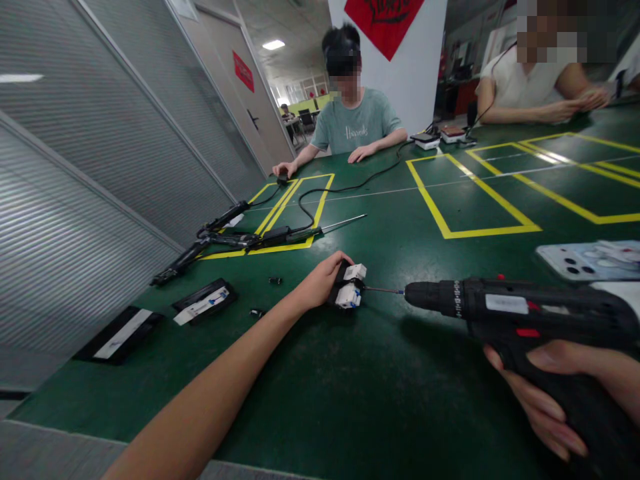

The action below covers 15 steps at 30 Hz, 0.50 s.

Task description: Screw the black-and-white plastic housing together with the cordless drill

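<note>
My right hand (pixel 547 400) is wrapped round the handle of a black cordless drill (pixel 515 310), held level and pointing left. A thin long bit (pixel 385 290) runs from its chuck to a small white and black block with blue bits (pixel 351 293). That block sits in my left hand (pixel 320 283), whose fingers close round its far side and are partly hidden. The bit's tip is at the block's right side; whether it sits in a screw I cannot make out.
Left of my arm lie two small black parts (pixel 275 281), a black tray with a white strip (pixel 205 303) and a flat black case (pixel 117 335). Black jointed tools with a cable (pixel 230 237) lie beyond. A phone (pixel 590 260) rests at right. Two people sit across the green table (pixel 380 373).
</note>
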Each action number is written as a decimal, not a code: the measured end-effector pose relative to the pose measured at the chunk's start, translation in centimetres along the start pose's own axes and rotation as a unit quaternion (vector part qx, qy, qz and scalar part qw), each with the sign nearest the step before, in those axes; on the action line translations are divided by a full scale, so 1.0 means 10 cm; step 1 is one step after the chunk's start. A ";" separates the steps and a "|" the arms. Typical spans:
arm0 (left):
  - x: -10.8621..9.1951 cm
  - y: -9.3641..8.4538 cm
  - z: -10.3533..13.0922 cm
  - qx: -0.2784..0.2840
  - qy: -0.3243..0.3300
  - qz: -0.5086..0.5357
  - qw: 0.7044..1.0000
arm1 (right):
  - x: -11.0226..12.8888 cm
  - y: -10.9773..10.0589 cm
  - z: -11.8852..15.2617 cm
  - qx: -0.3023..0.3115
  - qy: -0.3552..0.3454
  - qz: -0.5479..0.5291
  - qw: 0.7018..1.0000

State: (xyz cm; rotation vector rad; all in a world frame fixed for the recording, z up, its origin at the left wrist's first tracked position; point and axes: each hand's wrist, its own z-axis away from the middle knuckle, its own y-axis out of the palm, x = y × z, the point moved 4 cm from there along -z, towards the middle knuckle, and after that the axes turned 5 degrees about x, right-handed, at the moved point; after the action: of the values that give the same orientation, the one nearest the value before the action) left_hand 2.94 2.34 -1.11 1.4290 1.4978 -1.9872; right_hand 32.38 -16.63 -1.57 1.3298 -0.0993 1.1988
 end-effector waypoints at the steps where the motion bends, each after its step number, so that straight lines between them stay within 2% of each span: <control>1: 0.00 0.00 0.00 0.000 0.000 0.001 1.000 | 0.00 0.00 0.00 0.004 0.001 0.000 1.000; 15: 0.00 0.00 0.01 0.003 -0.003 0.000 1.000 | 0.00 -0.02 0.02 0.004 -0.008 0.010 1.000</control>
State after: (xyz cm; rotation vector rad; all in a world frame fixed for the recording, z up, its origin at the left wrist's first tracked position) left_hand 2.92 2.27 -1.08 1.4233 1.4914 -1.9958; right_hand 32.59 -16.80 -1.64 1.3479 -0.1185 1.2068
